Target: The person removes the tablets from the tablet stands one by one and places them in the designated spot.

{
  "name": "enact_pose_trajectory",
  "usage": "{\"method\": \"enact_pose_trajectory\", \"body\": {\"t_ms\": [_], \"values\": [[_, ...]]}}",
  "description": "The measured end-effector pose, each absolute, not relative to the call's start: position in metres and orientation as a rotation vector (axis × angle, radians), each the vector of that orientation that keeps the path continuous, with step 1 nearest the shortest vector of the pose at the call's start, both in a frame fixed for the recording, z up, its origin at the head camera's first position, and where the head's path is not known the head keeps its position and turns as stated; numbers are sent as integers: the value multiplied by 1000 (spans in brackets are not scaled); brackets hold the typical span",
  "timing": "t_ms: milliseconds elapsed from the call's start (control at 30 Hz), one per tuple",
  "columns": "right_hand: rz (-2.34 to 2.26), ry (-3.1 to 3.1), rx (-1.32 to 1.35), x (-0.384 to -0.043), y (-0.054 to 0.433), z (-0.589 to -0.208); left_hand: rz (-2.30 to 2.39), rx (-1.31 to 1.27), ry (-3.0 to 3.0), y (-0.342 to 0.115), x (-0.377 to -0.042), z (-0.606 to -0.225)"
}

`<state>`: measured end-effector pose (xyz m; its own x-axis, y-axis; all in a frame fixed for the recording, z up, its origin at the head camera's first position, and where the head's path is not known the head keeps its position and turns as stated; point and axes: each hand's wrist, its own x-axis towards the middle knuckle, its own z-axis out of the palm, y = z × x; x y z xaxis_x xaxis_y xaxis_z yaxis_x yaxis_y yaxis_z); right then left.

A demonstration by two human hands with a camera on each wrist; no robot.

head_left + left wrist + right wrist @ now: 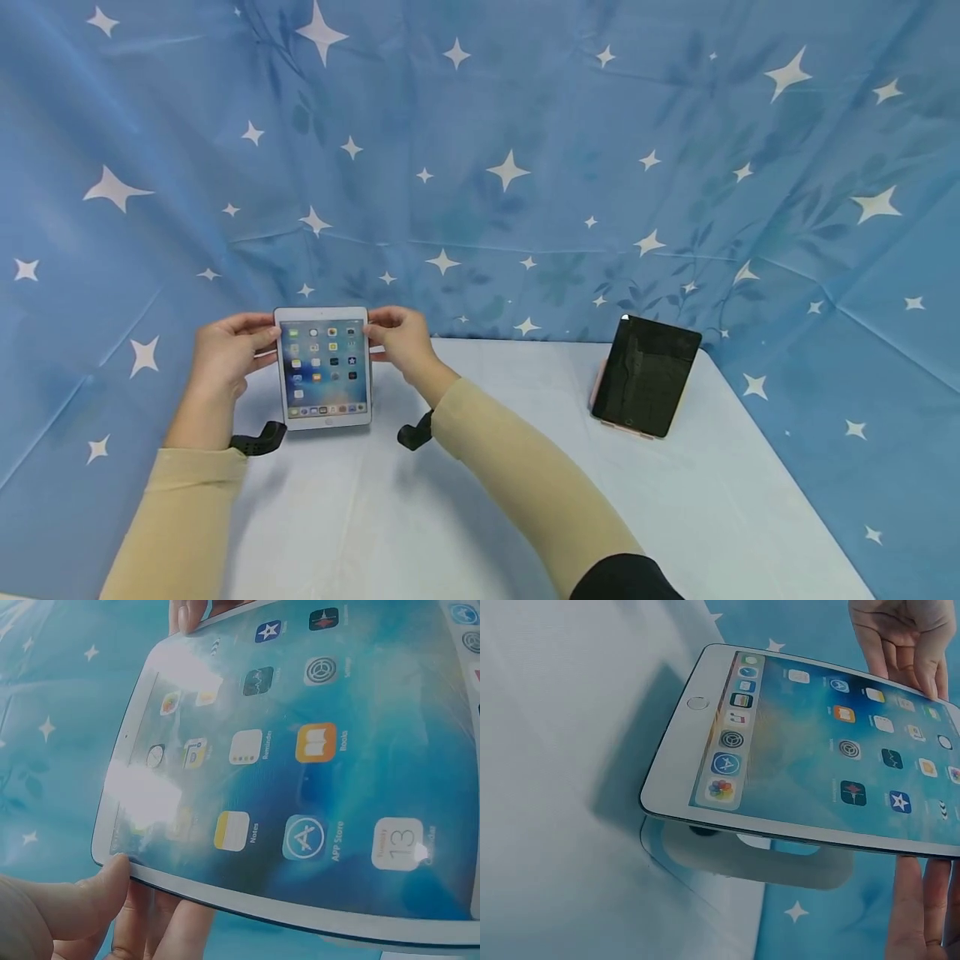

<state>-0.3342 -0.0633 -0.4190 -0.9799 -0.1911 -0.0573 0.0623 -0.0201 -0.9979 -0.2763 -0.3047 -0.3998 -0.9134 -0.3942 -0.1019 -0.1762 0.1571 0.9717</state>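
A white-framed tablet [325, 368] stands upright, its lit screen full of app icons facing me. My left hand [223, 354] pinches its upper left edge, thumb [94, 896] on the front rim and fingers behind. On the opposite edge, near the top, my right hand [407, 340] grips it the same way; some of its fingers [909, 907] show behind the tablet in the right wrist view. Behind the tablet's lower part is a pale tablet stand [780, 862], mostly hidden. Whether the tablet touches that stand, I cannot tell.
On the right of the white table [480, 517], a dark-screened tablet [647, 375] leans tilted on a pinkish stand [597, 385]. A blue curtain [480, 208] with white stars hangs behind and along the sides. Each wrist wears a black camera strap.
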Motion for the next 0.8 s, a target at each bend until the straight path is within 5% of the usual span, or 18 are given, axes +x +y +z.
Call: {"method": "enact_pose_trajectory", "body": {"t_ms": [800], "values": [[-2103, 2012, -64, -319, -35, -436, -1919, 458, -2358, -289, -263, -413]]}}
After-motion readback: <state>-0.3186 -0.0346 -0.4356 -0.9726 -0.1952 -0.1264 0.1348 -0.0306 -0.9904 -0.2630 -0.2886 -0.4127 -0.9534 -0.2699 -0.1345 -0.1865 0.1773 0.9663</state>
